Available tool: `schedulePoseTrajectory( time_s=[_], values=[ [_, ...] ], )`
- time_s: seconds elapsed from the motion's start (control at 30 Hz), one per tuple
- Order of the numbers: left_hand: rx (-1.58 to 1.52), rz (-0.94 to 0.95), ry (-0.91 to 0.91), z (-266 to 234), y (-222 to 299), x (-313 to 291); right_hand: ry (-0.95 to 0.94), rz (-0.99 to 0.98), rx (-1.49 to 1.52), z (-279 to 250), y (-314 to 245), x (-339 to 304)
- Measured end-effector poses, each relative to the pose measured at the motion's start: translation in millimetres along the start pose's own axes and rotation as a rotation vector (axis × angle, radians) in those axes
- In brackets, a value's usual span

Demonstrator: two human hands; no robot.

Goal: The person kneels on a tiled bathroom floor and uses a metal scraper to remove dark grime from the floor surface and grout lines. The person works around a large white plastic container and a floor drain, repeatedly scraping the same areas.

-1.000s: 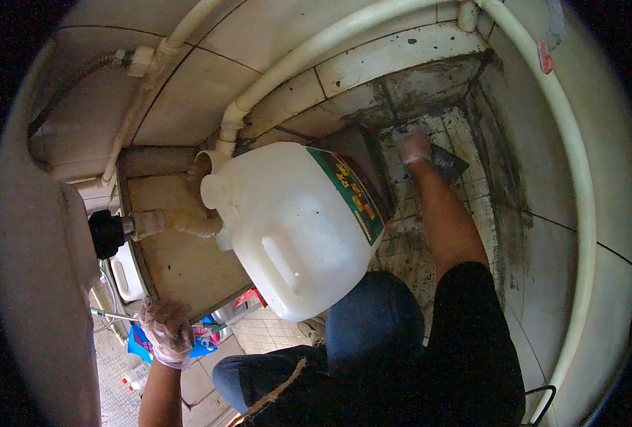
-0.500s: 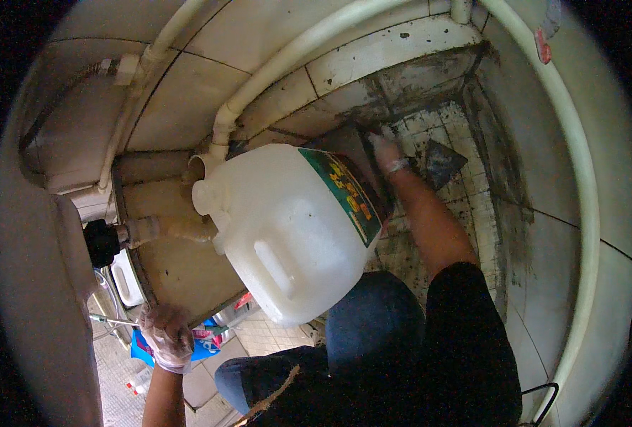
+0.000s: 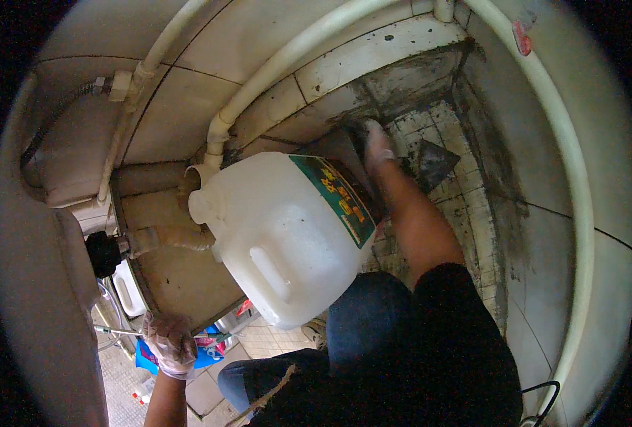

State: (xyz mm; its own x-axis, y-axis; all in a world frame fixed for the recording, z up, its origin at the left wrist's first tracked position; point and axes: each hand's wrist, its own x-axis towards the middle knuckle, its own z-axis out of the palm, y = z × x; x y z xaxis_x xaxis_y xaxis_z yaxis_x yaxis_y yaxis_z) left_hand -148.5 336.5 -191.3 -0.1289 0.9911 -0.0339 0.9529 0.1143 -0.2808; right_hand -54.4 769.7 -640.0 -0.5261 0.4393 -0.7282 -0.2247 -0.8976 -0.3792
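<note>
My left hand (image 3: 169,344), in a clear thin glove, is closed with its fingers curled over the near corner of a brownish ledge (image 3: 177,285). A thin metal rod (image 3: 117,330) runs up to that hand; I cannot tell if the hand holds it. My right hand (image 3: 378,144), also gloved, reaches down to the tiled floor by the far wall, beside the edge of a dark panel (image 3: 330,147). Its fingers are blurred and in shadow. A large white plastic jug (image 3: 287,235) with a green label lies tilted between my arms. A dark grey flat piece (image 3: 435,164) lies right of that hand.
A pale pipe (image 3: 219,132) bends down along the far wall, and another pipe (image 3: 579,199) curves down the right side. A black fitting (image 3: 102,254) joins a drain pipe (image 3: 170,240) on the left. Blue packaging (image 3: 209,352) lies beyond my left hand.
The view has shifted slightly. My right hand has moved a little farther toward the far wall. My left hand keeps its place at the ledge's corner, and the jug stays put.
</note>
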Motion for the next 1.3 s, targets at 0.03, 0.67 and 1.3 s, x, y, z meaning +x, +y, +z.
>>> schedulePoseTrajectory(
  time_s=[0.03,0.67,1.3],
  values=[
    [0.016,0.016,0.032,0,1,-1,0.036,-0.063,-0.053,-1,-2,-1],
    [0.022,-0.02,-0.048,-16,-2,3,0.18,-0.357,-1.662,-31,-46,-23],
    [0.018,-0.013,0.044,27,-6,16,0.32,-0.185,-1.876,-9,-74,30]
  ],
)
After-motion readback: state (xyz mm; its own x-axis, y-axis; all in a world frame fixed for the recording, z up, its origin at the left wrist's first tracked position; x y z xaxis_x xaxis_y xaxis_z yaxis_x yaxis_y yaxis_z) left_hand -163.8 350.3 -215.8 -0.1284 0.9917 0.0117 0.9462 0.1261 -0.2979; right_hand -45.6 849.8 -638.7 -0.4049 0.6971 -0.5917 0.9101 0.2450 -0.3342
